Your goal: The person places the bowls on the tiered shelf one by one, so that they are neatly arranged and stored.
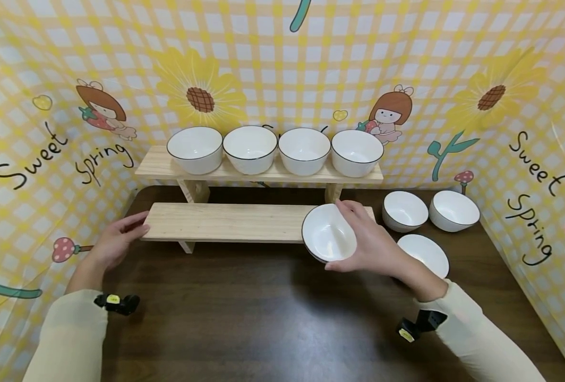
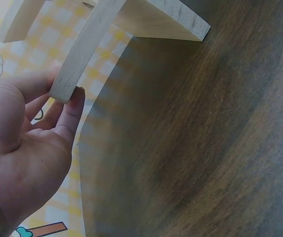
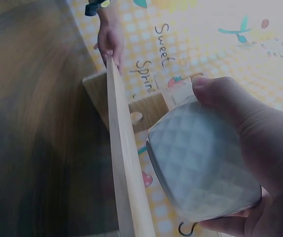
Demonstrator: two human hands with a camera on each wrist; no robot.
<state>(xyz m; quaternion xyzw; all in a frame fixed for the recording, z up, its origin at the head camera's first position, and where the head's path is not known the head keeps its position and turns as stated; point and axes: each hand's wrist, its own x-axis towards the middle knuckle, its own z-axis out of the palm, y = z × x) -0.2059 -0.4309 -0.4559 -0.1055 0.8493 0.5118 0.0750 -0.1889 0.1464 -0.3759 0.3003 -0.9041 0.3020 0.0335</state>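
My right hand (image 1: 370, 239) grips a white bowl (image 1: 329, 233) with a dark rim, thumb and fingers on opposite sides, over the right part of the lower wooden shelf (image 1: 230, 222). In the right wrist view the bowl's faceted outside (image 3: 200, 158) shows beside the shelf board (image 3: 124, 148). My left hand (image 1: 115, 241) pinches the left end of that lower shelf; in the left wrist view the thumb and fingers of the hand (image 2: 37, 123) lie on both faces of the board end (image 2: 77, 64). Four white bowls stand in a row on the upper shelf (image 1: 151, 162).
At the right, on the dark table (image 1: 244, 307), stand three more white bowls: one at the back (image 1: 405, 209), another beside it (image 1: 454, 209), and a third (image 1: 428, 254) partly behind my right forearm. A yellow checked cloth (image 1: 282, 63) hangs behind and at both sides.
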